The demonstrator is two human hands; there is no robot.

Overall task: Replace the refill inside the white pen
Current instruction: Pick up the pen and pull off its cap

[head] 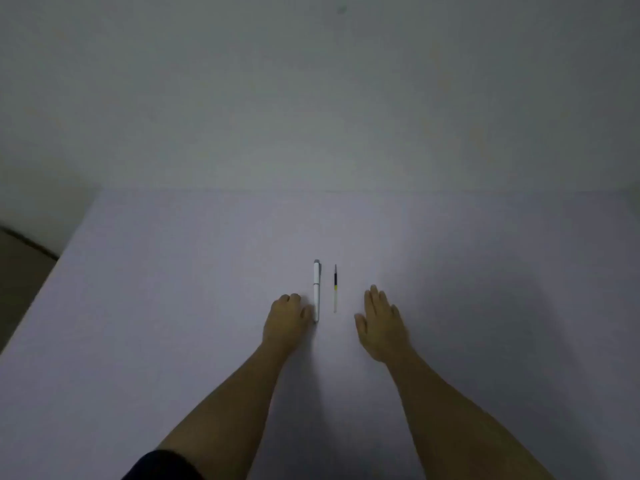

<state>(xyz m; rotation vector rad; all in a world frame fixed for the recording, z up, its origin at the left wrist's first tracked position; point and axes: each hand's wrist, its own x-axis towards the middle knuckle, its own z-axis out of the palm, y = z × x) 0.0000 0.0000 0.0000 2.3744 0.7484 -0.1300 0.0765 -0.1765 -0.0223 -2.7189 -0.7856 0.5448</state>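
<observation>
Left hand [289, 318] lies just left of the slim white plastic pen [316, 290], fingers curled, thumb touching the pen's near end, not grasping it; right hand [381, 323] rests flat and loose, right of the pen; thin clear refill tube with dark ink [335, 288] lies parallel, just right of the pen, on the pale grey surface [173, 306].

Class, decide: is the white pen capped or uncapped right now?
Capped, apparently: the white pen lies whole on the table, a seam midway.
</observation>
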